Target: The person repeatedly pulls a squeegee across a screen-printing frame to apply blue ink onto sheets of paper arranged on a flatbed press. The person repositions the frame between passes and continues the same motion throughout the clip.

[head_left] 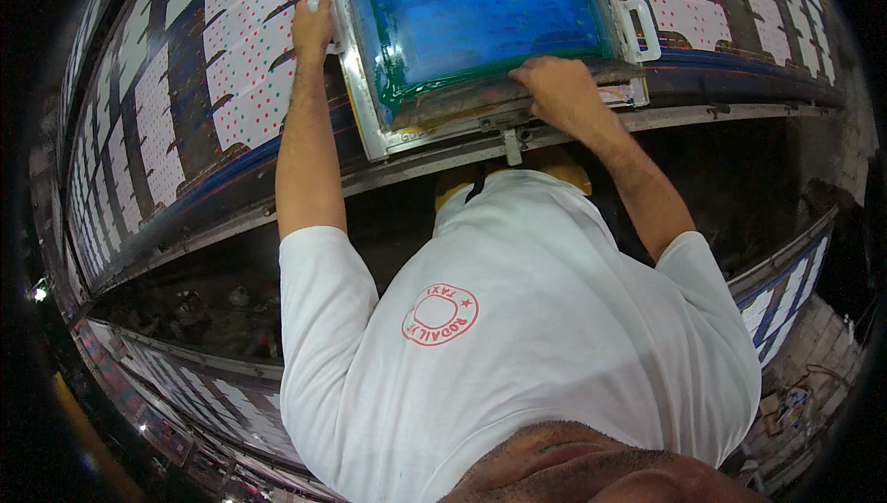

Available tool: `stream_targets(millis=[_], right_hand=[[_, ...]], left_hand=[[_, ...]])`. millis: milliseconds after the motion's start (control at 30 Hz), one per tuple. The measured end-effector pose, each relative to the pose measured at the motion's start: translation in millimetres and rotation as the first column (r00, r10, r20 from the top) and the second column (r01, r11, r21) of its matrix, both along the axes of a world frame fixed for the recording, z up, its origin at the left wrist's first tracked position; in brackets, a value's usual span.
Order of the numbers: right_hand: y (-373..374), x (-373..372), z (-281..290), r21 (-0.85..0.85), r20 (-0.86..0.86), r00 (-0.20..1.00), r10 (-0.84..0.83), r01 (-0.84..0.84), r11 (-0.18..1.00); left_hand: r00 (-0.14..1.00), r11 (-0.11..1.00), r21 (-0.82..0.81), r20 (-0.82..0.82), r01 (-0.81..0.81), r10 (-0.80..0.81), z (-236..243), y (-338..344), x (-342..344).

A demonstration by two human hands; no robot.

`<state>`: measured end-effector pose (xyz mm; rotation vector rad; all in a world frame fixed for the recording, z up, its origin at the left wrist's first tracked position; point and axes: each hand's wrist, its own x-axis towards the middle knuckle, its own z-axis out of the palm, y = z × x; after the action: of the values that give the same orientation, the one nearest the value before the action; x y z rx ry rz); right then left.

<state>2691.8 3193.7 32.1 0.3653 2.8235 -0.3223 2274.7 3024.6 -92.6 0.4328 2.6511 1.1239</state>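
A screen-printing frame [362, 108] with metal sides and blue mesh [490, 4] lies over the long table in front of me. Green ink [393, 85] coats the mesh along its near and side edges. My left hand [312, 27] is closed around the white handle at the frame's left side. At the near end, a long dark bar [443, 111], squeegee-like, lies across the frame. My right hand [562, 92] has curled fingers on this bar, right of its middle; the fingertips are partly hidden. A second white handle [643, 30] on the right side is untouched.
White printed pieces with red and green dots [249, 60] lie in rows along the dark table on both sides. A metal rail [231, 226] runs along the table's near edge, close to my body. Behind me stands another table with white pieces [222, 397].
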Motion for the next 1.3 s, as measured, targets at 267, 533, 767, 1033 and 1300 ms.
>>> stream_targets(millis=[267,533,767,1033,1300], right_hand=[[-14,58,-20,-0.099,-0.336,0.935,0.116,-0.158,0.982],[81,114,-3,-0.512,-0.371,0.882,-0.290,0.066,0.856],[192,149,-43,-0.487,-0.391,0.541,-0.744,0.564,0.666],[208,121,-84,-0.882,0.089,0.379,-0.921,0.459,0.104],[201,116,-53,-0.908,0.123,0.394,-0.911,0.414,0.057]], left_hand=[[0.979,0.962,0.272,0.197,-0.008,-0.047,-2,-8,-5],[0.994,0.988,0.155,0.105,-0.023,0.006,2,-7,-5],[0.995,0.990,0.141,0.101,-0.006,-0.008,4,-7,-3],[0.988,0.976,0.213,0.156,-0.044,0.011,9,-5,4],[0.993,0.980,0.198,0.119,-0.024,0.001,-4,-15,-1]])
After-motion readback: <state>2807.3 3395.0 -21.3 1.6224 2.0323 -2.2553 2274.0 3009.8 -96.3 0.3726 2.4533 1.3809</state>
